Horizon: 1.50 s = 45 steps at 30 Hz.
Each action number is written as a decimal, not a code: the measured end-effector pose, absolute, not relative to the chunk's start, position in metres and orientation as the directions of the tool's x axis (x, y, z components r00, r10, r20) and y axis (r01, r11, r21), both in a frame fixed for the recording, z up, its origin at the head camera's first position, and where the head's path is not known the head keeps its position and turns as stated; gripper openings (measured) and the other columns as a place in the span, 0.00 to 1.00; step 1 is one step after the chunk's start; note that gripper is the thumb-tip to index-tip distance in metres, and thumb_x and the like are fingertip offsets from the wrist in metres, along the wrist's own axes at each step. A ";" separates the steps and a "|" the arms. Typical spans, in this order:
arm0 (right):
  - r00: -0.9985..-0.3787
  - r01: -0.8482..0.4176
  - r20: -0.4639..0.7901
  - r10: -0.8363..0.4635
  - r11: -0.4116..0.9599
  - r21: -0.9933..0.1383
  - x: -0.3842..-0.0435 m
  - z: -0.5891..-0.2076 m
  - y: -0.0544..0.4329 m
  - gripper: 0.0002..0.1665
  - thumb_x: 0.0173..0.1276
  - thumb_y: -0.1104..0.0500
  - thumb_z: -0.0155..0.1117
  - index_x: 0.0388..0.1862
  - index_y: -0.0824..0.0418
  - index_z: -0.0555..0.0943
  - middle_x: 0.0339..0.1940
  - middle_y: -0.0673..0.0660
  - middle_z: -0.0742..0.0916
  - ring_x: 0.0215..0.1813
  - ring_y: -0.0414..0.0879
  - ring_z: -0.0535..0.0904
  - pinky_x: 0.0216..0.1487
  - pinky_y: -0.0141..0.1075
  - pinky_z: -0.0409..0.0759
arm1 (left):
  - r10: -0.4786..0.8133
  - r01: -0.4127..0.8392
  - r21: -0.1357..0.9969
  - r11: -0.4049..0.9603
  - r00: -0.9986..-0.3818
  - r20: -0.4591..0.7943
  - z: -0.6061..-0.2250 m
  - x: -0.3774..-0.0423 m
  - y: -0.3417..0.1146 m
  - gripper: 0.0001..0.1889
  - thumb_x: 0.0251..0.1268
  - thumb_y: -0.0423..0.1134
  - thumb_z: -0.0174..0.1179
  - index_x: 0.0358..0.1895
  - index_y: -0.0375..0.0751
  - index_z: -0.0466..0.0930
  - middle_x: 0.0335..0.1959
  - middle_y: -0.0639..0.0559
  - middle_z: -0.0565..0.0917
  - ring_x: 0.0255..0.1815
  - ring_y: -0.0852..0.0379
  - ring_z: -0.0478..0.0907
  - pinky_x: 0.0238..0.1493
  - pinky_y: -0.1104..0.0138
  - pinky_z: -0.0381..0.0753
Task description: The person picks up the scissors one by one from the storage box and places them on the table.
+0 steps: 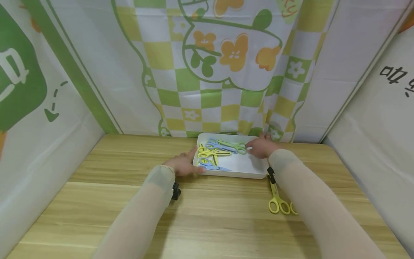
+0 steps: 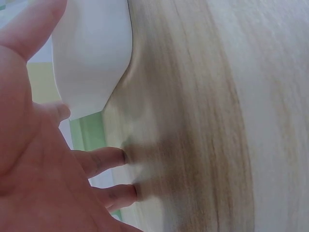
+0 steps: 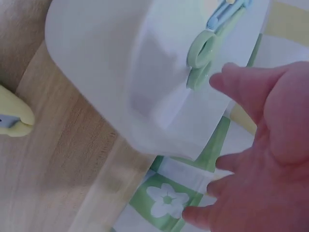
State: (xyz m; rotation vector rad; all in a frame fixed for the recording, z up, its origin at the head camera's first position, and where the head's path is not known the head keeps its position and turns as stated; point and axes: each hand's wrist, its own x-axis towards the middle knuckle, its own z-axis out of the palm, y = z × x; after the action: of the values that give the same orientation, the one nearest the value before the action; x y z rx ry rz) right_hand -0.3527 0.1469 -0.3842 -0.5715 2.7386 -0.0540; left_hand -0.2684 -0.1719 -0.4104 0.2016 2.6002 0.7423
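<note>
A white tray (image 1: 250, 164) sits on the wooden table against the back curtain. Several scissors lie inside: green scissors (image 1: 240, 148) toward the back, blue scissors (image 1: 223, 146) beside them, yellow scissors (image 1: 215, 153) and a second blue pair (image 1: 210, 165) at the left. My left hand (image 1: 182, 164) is at the tray's left end, thumb by the front rim, fingers extended. Over the tray's back right corner is my right hand (image 1: 261, 146), near the green handles. In the right wrist view its extended fingers hold nothing, with the thumb apart from the green handles (image 3: 200, 53).
Yellow scissors (image 1: 275, 198) lie on the table in front of the tray's right end. Another yellow handle (image 1: 293, 208) is partly hidden by my right forearm. A checked curtain (image 1: 187, 90) hangs behind the table, with printed fabric walls at both sides.
</note>
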 end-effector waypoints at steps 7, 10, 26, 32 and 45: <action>-0.837 -0.347 -0.411 -0.362 0.931 -0.113 -0.345 -0.384 0.142 0.26 0.80 0.54 0.44 0.73 0.48 0.73 0.77 0.78 0.44 0.73 0.79 0.29 0.66 0.73 0.32 | 0.240 0.003 0.540 0.842 -0.898 -0.369 -0.414 -0.271 -0.172 0.58 0.61 0.68 0.62 0.82 0.51 0.33 0.78 0.29 0.45 0.77 0.30 0.43 0.71 0.38 0.45; -0.816 -0.414 -0.414 -0.404 0.908 -0.069 -0.343 -0.385 0.143 0.24 0.79 0.56 0.45 0.68 0.49 0.79 0.77 0.73 0.57 0.73 0.79 0.34 0.66 0.73 0.35 | 0.235 -0.006 0.543 0.840 -0.897 -0.374 -0.415 -0.271 -0.172 0.58 0.61 0.67 0.62 0.82 0.52 0.33 0.78 0.30 0.45 0.77 0.29 0.42 0.71 0.37 0.44; -0.893 -0.239 -0.322 -0.314 0.938 -0.251 -0.370 -0.390 0.168 0.26 0.70 0.49 0.61 0.53 0.71 0.83 0.54 0.66 0.85 0.59 0.61 0.78 0.61 0.50 0.73 | 0.228 -0.005 0.523 0.853 -0.896 -0.381 -0.411 -0.267 -0.179 0.59 0.59 0.70 0.60 0.82 0.51 0.32 0.78 0.29 0.43 0.77 0.29 0.41 0.71 0.38 0.43; -0.914 -0.119 -0.347 -0.210 0.956 -0.267 -0.372 -0.395 0.165 0.27 0.69 0.48 0.64 0.51 0.71 0.84 0.54 0.67 0.84 0.57 0.62 0.79 0.59 0.52 0.74 | 0.234 -0.006 0.534 0.845 -0.895 -0.380 -0.411 -0.268 -0.178 0.59 0.60 0.69 0.62 0.82 0.51 0.31 0.78 0.29 0.42 0.76 0.28 0.39 0.71 0.37 0.42; -0.934 -0.071 -0.336 -0.120 0.985 -0.156 -0.378 -0.396 0.156 0.25 0.63 0.49 0.71 0.42 0.72 0.85 0.50 0.67 0.85 0.51 0.58 0.80 0.55 0.47 0.77 | 0.235 -0.019 0.554 0.832 -0.893 -0.383 -0.411 -0.268 -0.173 0.58 0.61 0.67 0.62 0.82 0.53 0.32 0.78 0.29 0.42 0.76 0.28 0.39 0.71 0.37 0.41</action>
State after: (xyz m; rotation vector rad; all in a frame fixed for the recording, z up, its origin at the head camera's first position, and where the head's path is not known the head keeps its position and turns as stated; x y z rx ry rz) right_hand -0.3780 0.1557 -0.3960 -0.1379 2.7798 -0.2001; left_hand -0.2680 -0.1731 -0.4105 0.1604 2.5687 0.7834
